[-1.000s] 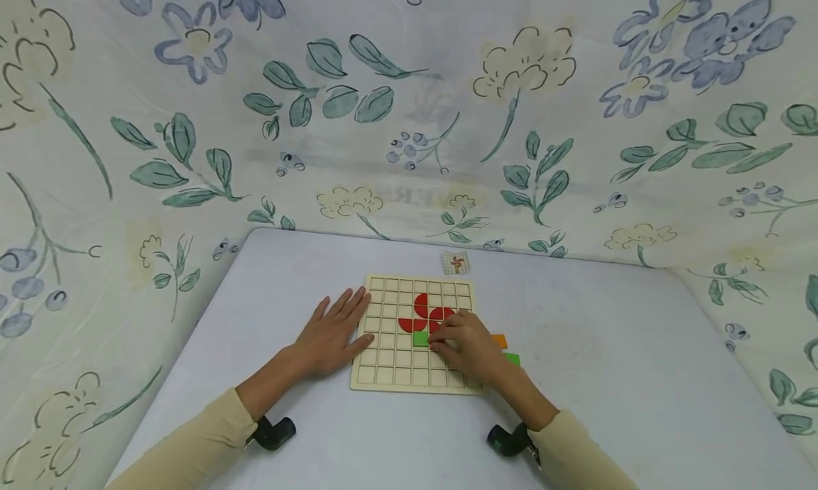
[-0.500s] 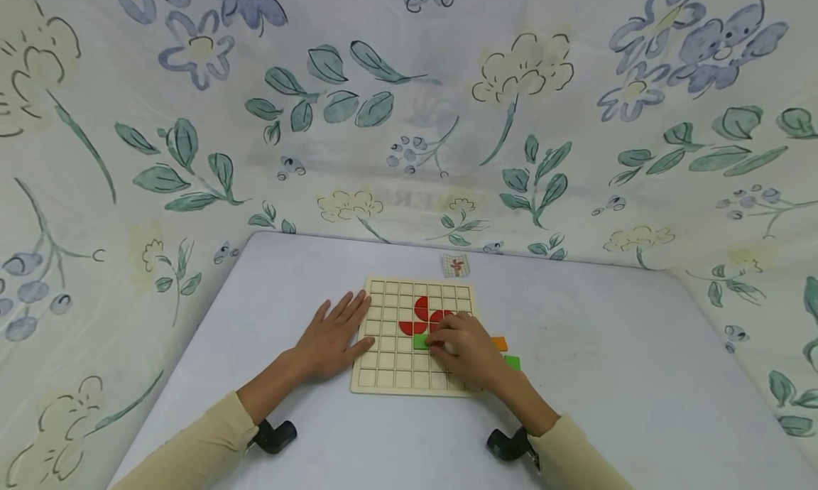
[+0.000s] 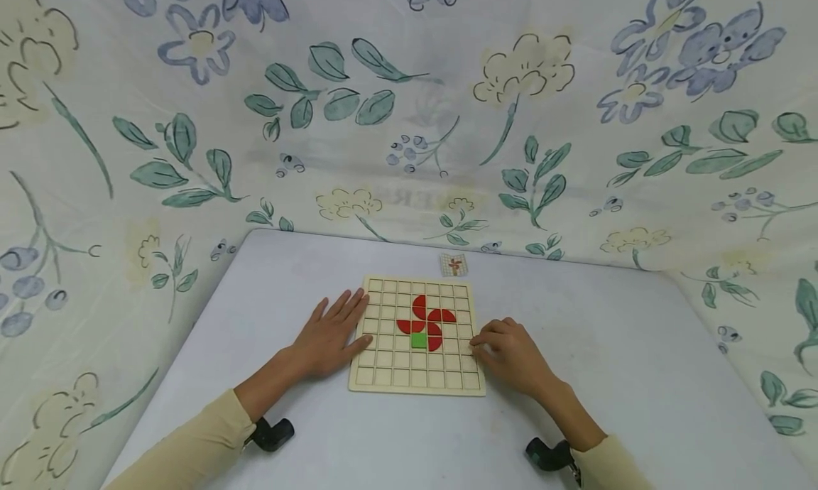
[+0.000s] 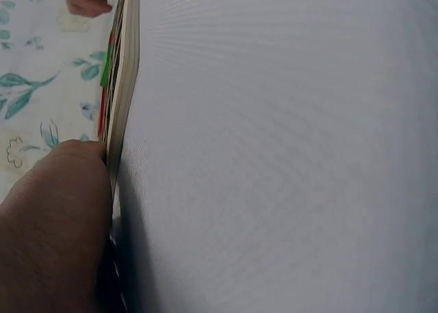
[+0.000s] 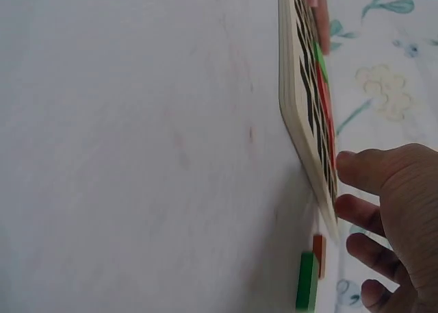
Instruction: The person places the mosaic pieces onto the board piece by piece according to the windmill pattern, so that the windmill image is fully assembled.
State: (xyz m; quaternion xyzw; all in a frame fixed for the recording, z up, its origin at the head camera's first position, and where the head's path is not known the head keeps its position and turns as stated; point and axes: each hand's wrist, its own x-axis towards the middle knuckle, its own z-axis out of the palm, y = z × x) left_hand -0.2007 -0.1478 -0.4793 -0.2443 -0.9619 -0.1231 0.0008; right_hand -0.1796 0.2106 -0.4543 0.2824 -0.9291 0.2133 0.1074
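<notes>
A wooden grid board point(image 3: 390, 378) lies between the hands. Rounded red pieces point(image 3: 419, 307) form a pinwheel near its middle, and a green square point(image 3: 418, 340) fills a cell just below. My left hand point(image 3: 329, 341) lies flat with fingers spread along the board's left edge. At the right edge is my right hand point(image 3: 511, 351), fingers loosely bent. The right wrist view shows its thumb and fingers apart with nothing between them. Under that hand, a green piece point(image 5: 307, 281) and an orange piece point(image 5: 319, 256) lie on the table; the hand hides them in the head view.
Behind the board lies a small card point(image 3: 454, 265) printed with a red pinwheel on a grid. The white table point(image 3: 607, 334) meets a floral cloth point(image 3: 409, 121) at the back. Black wrist-camera mounts point(image 3: 273, 434) hang below both forearms.
My right hand has left the pinwheel and moved right to beside the board, uncovering the lower right red pieces. It now covers the loose orange and green pieces. My left hand stays put.
</notes>
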